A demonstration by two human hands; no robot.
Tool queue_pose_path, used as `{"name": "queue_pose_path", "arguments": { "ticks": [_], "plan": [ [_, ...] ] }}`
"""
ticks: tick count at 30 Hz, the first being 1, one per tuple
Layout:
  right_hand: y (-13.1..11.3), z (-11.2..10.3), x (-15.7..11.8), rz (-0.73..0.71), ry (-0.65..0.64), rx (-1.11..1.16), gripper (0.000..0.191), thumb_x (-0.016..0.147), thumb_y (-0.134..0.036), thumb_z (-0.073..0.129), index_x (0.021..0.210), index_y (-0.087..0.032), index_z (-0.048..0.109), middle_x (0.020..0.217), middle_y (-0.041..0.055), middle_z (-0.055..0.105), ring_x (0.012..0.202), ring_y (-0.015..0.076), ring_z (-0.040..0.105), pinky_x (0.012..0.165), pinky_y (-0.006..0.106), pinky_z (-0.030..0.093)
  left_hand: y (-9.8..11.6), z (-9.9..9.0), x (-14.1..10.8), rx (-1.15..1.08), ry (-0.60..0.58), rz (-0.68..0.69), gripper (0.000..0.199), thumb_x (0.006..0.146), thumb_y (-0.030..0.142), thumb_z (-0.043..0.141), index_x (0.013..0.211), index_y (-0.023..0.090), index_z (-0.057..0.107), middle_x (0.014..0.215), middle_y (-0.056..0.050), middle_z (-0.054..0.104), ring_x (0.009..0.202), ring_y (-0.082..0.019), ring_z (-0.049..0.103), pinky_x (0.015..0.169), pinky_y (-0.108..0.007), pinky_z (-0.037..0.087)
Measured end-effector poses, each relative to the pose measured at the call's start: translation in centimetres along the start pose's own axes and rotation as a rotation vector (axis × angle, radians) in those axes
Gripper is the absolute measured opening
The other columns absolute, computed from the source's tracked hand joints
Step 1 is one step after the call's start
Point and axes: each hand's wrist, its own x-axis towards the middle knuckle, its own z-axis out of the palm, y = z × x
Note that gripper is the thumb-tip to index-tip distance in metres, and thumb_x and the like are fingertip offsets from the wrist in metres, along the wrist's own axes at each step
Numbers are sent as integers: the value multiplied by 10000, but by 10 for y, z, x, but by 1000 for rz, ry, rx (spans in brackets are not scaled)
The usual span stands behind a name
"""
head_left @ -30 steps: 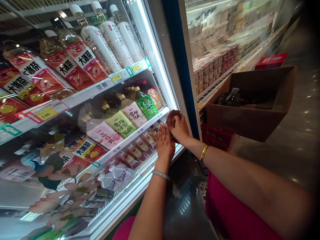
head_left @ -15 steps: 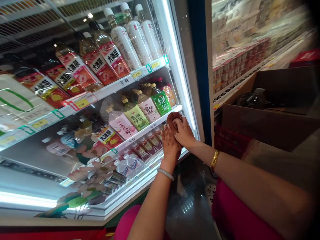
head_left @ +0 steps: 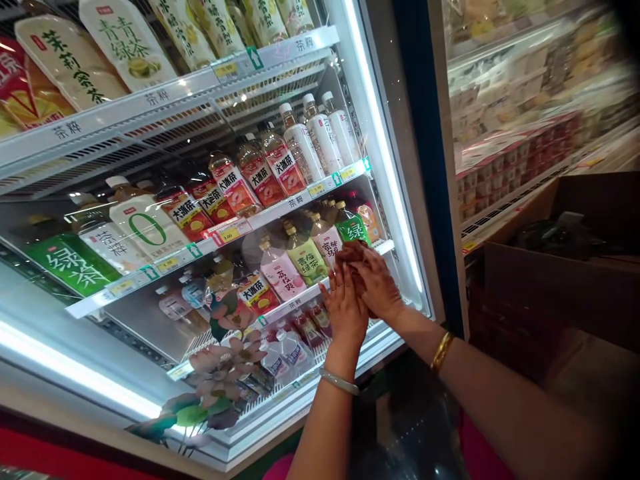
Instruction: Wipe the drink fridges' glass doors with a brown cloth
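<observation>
My left hand [head_left: 345,307] lies flat against the glass door of a lit drinks cooler, fingers stretched upward, a pale bangle at the wrist. Just right of it and overlapping, my right hand [head_left: 377,283] is pressed to the glass with its fingers bent over a brown cloth [head_left: 354,252]. The cloth is blurred and mostly hidden by the fingers. Behind the glass, close to the hands, stand a green tea bottle [head_left: 353,225], a pink-labelled bottle [head_left: 329,243] and a light green one [head_left: 307,261].
Lotus flower decals [head_left: 225,367] cover the lower glass. Shelves hold rows of bottled tea, with a price-tag rail [head_left: 235,230] along the middle shelf. A dark frame post [head_left: 425,133] stands to the right, beyond it a cardboard box [head_left: 555,280] and a chilled shelf with packed cups [head_left: 520,160].
The view has tilted up, showing more upper shelves. My right hand has shifted over the glass and now covers most of the brown cloth. My left hand stays beside it.
</observation>
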Motion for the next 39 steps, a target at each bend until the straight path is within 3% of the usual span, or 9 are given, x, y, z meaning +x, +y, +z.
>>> {"name": "queue_pose_path", "arguments": {
  "ticks": [7, 13, 16, 20, 23, 28, 34, 37, 39],
  "plan": [
    [64, -23, 33, 337, 356, -93, 554, 884, -203, 411, 1431, -172, 490, 1549, 235, 324, 1484, 354, 340, 1209, 704, 292, 9, -20, 9, -3, -20, -2, 782, 972, 150, 507, 1685, 226, 195, 1746, -112, 186, 1638, -297, 108, 1324, -627, 81],
    [11, 12, 14, 117, 216, -75, 461, 892, -320, 563, 1344, -237, 600, 1497, 165, 459, 1468, 328, 396, 1218, 603, 376, 5, -25, 11, 14, 49, 1, 823, 978, 119, 503, 1688, 266, 113, 1742, -105, 187, 1635, -289, 134, 1330, -623, 91],
    [15, 8, 19, 25, 160, -69, 414, 840, -289, 604, 1251, -281, 654, 1459, 102, 503, 1423, 284, 455, 1214, 532, 413, 3, -27, 14, 45, 44, -23, 800, 984, 94, 481, 1683, 272, 133, 1733, -109, 222, 1635, -290, 139, 1326, -639, 64],
    [43, -3, 35, 139, 334, -117, 559, 855, -217, 471, 1411, -202, 518, 1514, 202, 347, 1438, 335, 392, 1169, 645, 390, 2, -33, 17, 72, 44, -62, 740, 1020, 169, 481, 1680, 256, 158, 1729, -105, 249, 1639, -296, 106, 1320, -653, 46],
    [31, 8, 32, 141, 374, -150, 567, 891, -260, 482, 1453, -188, 471, 1512, 227, 332, 1470, 378, 332, 1175, 713, 332, -2, -34, 17, 79, 53, -52, 729, 1036, 222, 486, 1682, 267, 151, 1738, -93, 224, 1642, -289, 71, 1321, -648, 37],
    [-7, 26, 18, -34, 227, -153, 488, 891, -346, 595, 1371, -265, 574, 1496, 143, 446, 1491, 343, 357, 1234, 624, 345, -13, -32, 13, 89, 58, -49, 741, 1017, 155, 468, 1684, 257, 162, 1745, -104, 186, 1644, -273, 55, 1330, -622, 46],
    [27, 11, 40, 155, 368, -69, 525, 890, -289, 493, 1403, -198, 557, 1479, 179, 377, 1423, 329, 407, 1187, 613, 388, -17, -41, 9, 53, 28, -97, 796, 990, 198, 532, 1689, 294, 162, 1765, -67, 161, 1647, -287, 73, 1334, -609, 70],
    [6, 21, 33, 183, 398, -78, 542, 888, -312, 546, 1418, -198, 555, 1512, 192, 363, 1466, 365, 357, 1216, 653, 335, -23, -45, 6, 47, 36, -96, 847, 972, 190, 555, 1694, 294, 123, 1768, -66, 131, 1647, -298, 47, 1331, -623, 64],
    [-20, 27, 24, 23, 302, -92, 478, 897, -308, 576, 1368, -229, 597, 1501, 169, 421, 1480, 357, 363, 1235, 644, 326, -28, -48, 5, 53, 38, -98, 866, 964, 172, 557, 1695, 287, 107, 1766, -75, 129, 1646, -301, 49, 1331, -625, 59]
  ]
}}
